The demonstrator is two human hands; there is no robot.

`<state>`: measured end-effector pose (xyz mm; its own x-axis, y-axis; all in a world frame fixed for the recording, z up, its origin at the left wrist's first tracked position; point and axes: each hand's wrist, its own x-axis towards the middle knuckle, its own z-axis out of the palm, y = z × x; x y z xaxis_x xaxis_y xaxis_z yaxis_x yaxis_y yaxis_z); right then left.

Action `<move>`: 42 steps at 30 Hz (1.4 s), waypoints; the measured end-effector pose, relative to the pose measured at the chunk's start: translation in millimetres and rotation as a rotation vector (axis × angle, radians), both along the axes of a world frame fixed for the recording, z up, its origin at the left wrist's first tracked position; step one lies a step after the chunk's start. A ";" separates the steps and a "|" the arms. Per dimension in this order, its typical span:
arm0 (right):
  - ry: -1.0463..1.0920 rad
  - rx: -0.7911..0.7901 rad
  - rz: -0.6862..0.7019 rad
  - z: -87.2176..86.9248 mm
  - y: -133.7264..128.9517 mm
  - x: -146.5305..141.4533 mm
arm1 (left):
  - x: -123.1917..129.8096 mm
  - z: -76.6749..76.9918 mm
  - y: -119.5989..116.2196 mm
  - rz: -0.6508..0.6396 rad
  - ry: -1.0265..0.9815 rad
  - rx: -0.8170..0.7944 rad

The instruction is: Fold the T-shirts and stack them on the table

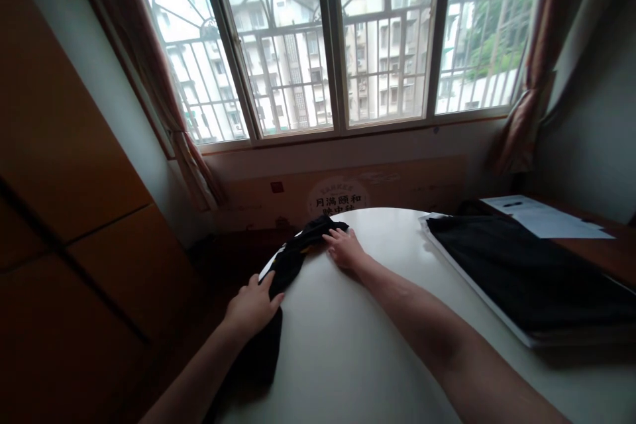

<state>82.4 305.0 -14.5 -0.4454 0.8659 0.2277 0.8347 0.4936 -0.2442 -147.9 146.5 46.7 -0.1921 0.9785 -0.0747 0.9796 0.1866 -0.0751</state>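
Note:
A black cloth [291, 264], bunched into a strip with small yellow marks, lies along the left edge of the white round table [348, 344]. Part of it hangs down over that edge. My left hand [253, 305] rests on its nearer part, fingers spread and thumb apart. Farther away, my right hand [345, 250] reaches across the table, its outstretched fingertips touching the cloth's far end. Neither hand shows a clear grip on the fabric.
On the table's right lies a flat black fabric piece [527, 271] on a white-edged layer. Behind it, white papers [546, 215] lie on a brown wooden surface [613, 252]. A printed panel [417, 182] stands below the barred window. Wooden cabinets [59, 146] are at left.

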 end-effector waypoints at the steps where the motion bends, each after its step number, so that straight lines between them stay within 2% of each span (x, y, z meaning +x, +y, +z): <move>1: -0.006 0.027 0.012 6.2 -7.6 9.9 | -1.4 5.6 -6.2 0.015 -0.014 -0.008; 3: -0.012 0.083 0.010 20.6 -24.7 37.1 | -5.7 14.7 -21.6 0.044 -0.052 -0.035; 5: 0.003 0.113 -0.044 36.3 -43.3 73.8 | -10.7 17.2 -38.9 0.066 -0.094 -0.053; 7: 0.034 0.098 -0.154 50.8 -62.3 118.4 | -15.0 11.6 -54.6 0.085 -0.118 -0.054; 10: 0.060 0.054 -0.360 65.5 -89.8 193.4 | -19.4 -7.4 -67.5 0.095 -0.130 -0.025; 14: 0.062 -0.017 -0.541 68.1 -124.7 286.3 | -23.3 -28.6 -61.1 0.051 -0.257 0.059; 16: 0.082 -0.051 -0.583 63.2 -140.2 318.8 | -26.4 -30.7 -53.1 0.030 -0.399 0.109; 18: 0.127 -0.060 -0.611 55.6 -152.7 336.6 | -30.5 -25.7 -45.8 0.086 -0.513 0.112; 19: 0.151 -0.061 -0.618 51.3 -157.5 339.8 | -31.8 -20.5 -43.2 0.126 -0.518 0.095; 21: 0.176 -0.078 -0.631 42.9 -164.2 335.9 | -28.7 -4.1 -41.2 0.188 -0.392 0.061; 23: 0.144 -0.126 -0.638 36.2 -167.6 323.1 | -10.9 18.7 -44.2 0.148 -0.199 0.127; 24: 0.107 -0.151 -0.647 33.8 -168.3 315.6 | 5.0 30.8 -47.4 0.114 -0.114 0.185; 26: 0.020 -0.184 -0.671 30.6 -168.4 302.1 | 49.1 51.0 -55.6 -0.035 -0.104 0.324; 28: -0.052 -0.187 -0.691 28.3 -167.6 293.8 | 100.5 58.5 -63.0 -0.176 -0.160 0.317; 30: -0.086 -0.175 -0.704 25.4 -166.4 291.4 | 145.3 48.8 -66.8 -0.350 -0.287 0.246; 33: -0.081 -0.151 -0.721 20.5 -164.6 294.9 | 182.4 11.9 -65.7 -0.485 -0.432 0.171; 35: -0.031 -0.112 -0.748 20.2 -164.7 298.5 | 187.9 -13.2 -62.4 -0.530 -0.536 0.118; 37: 0.067 -0.011 -0.769 25.7 -168.5 299.5 | 185.7 -29.7 -58.8 -0.550 -0.631 0.086; 40: 0.305 0.249 -0.692 42.8 -186.1 287.7 | 181.2 -38.8 -53.2 -0.546 -0.803 0.060; 42: 0.477 0.402 -0.531 52.4 -206.1 268.3 | 180.8 -41.7 -48.8 -0.512 -0.995 0.006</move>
<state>350.7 98.9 37.9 0.2239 0.7460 0.6271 0.8330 0.1876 -0.5206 32.9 97.8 5.0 0.3761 0.9260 0.0340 0.5638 -0.2578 0.7846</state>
